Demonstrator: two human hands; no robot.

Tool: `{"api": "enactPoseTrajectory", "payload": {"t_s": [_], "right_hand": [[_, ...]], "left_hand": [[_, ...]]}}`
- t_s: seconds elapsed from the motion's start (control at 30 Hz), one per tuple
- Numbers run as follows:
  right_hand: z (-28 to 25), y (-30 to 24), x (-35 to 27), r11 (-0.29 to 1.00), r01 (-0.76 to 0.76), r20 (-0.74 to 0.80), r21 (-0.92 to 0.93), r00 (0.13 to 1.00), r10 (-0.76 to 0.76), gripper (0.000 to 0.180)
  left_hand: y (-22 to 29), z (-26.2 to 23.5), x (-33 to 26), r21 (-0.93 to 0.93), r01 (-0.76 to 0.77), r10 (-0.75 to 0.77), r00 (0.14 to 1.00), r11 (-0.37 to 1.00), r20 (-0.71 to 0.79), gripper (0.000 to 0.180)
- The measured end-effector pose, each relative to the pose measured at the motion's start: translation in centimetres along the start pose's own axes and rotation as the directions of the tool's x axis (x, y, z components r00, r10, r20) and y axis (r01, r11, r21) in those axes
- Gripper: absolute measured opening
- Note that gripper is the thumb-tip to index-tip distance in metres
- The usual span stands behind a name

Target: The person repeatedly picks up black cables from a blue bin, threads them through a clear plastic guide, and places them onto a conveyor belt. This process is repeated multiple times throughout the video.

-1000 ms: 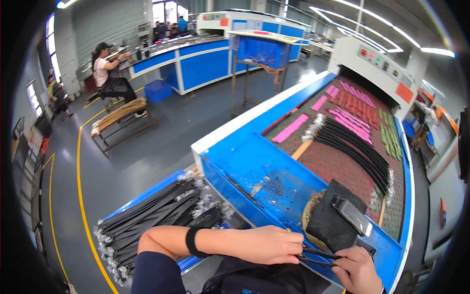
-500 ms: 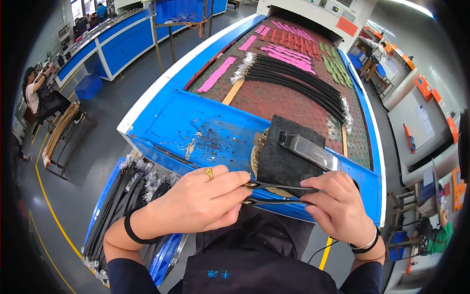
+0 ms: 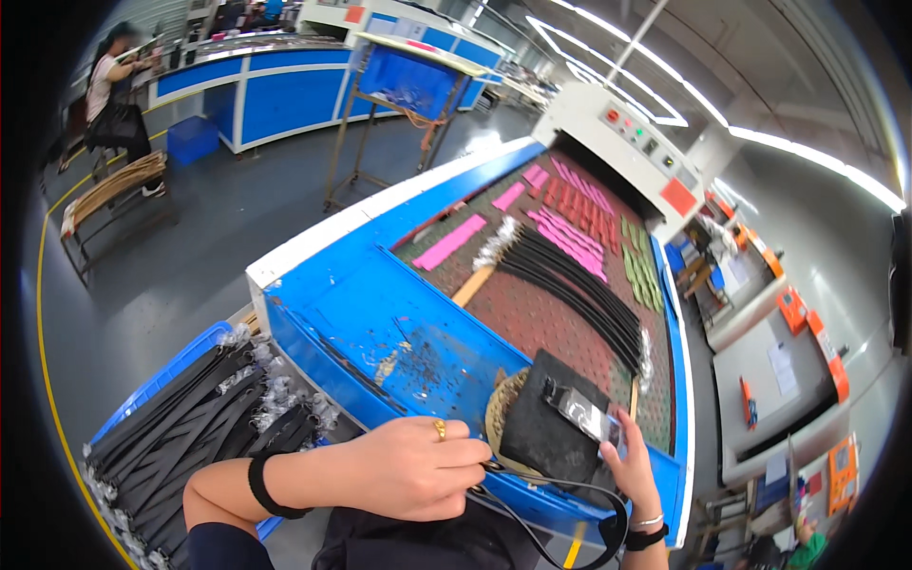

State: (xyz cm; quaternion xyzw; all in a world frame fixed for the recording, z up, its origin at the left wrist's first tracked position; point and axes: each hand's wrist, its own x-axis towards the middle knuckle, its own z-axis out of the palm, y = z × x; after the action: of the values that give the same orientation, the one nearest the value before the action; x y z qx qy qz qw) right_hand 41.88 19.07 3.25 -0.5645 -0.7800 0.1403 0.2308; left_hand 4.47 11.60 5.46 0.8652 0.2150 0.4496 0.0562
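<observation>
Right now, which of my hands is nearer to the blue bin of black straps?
Left. The left hand is just right of the blue bin of black straps, pinching a thin black strap. The right hand is farther right, at the black pad.

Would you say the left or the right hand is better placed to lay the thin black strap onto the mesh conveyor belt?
Probably the right hand: it sits by the conveyor belt, while the left hand pinches the thin black strap nearer the body.
</observation>
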Motion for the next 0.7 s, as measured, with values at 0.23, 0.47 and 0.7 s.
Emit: {"api": "enactPoseTrajectory", "payload": {"t_s": [0.23, 0.47, 0.7], "right_hand": [[0.6, 0.2, 0.6, 0.965, -0.045, -0.017, 0.259, 0.999, 0.052, 0.065], [0.4, -0.9, -1.0, 0.757, -0.041, -0.162, 0.653, 0.968, 0.192, 0.047], [-1.5, -0.3, -3.1, 0.174, 0.155, -0.2, 0.972, 0.938, 0.282, 0.044]], "left_hand": [[0.1, -0.5, -1.2, -0.051, 0.017, -0.021, 0.997, 0.999, -0.07, 0.008], [0.5, -0.5, -0.8, -0.017, 0.032, -0.032, 0.999, 0.999, -0.032, 0.008], [1.2, 0.3, 1.3, -0.019, 0.035, -0.034, 0.998, 0.999, 0.05, 0.013]]}}
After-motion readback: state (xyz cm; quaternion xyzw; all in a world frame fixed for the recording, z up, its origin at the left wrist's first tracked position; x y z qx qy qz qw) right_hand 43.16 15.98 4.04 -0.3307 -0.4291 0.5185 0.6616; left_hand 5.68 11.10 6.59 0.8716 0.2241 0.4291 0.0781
